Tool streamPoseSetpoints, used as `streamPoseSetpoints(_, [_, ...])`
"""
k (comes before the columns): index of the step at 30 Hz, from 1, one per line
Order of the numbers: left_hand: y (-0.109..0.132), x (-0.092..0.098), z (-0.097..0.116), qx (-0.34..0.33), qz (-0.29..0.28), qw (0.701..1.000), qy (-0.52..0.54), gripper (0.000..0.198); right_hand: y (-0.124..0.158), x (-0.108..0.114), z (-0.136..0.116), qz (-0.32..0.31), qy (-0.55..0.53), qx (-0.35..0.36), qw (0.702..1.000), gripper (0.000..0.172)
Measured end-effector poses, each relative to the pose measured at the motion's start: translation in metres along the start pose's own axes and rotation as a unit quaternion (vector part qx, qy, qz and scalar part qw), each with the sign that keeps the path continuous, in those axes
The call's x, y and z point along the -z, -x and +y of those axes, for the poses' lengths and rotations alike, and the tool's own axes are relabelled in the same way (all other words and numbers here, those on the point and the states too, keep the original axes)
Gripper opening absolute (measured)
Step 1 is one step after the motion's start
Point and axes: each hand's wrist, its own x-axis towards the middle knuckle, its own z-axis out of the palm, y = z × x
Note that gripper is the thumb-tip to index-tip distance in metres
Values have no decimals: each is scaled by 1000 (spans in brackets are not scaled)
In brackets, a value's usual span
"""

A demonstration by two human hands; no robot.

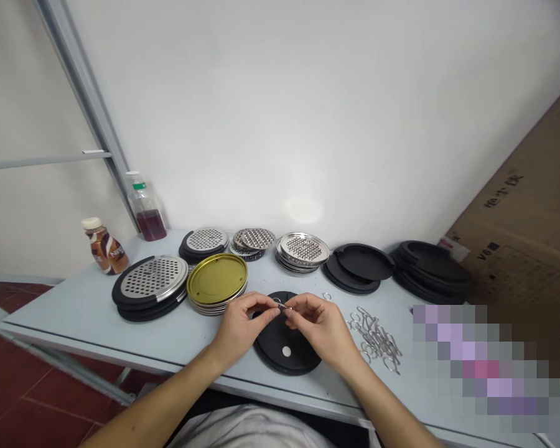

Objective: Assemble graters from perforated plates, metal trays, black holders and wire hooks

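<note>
My left hand [242, 323] and my right hand [320, 326] meet above a black round lid [282, 351] lying on the grey table [74, 311]. Both hands pinch a small metal ring and clip [282, 305] between thumbs and fingertips. The lid has a small white spot in its middle. A loose pile of metal rings and clips [376, 339] lies just right of my right hand. One single ring [326, 295] lies behind the hands.
Behind the hands stand stacks of discs: gold lids [217, 280], perforated metal plates on black lids [152, 283], further perforated stacks [205, 241] [254, 239] [304, 250], black lids [359, 266] [432, 270]. Two bottles [105, 246] [145, 208] stand at the left. A cardboard box [527, 230] leans at the right.
</note>
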Motion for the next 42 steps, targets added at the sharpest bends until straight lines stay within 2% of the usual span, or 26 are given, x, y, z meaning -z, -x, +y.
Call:
streamPoseSetpoints(12, [-1,2,4,14,-32,999,2,8,2,-1,-4,-9,-14,4,1000,18])
streamPoseSetpoints(24, [1,3,1,14,-22,999,-19,10,3,-2,-5,-15,-15,13,1000,19])
streamPoseSetpoints(30, [1,2,-3,18,-16,1000,0,9,3,-2,-1,-21,-26,17,999,13])
streamPoseSetpoints(37, [1,0,-5,13,-16,1000,19,11,1,-1,-4,-33,-60,-18,997,13])
streamPoseSetpoints(42, [1,1,-4,31,-21,999,21,14,-1,-1,2,10,-43,-4,999,15])
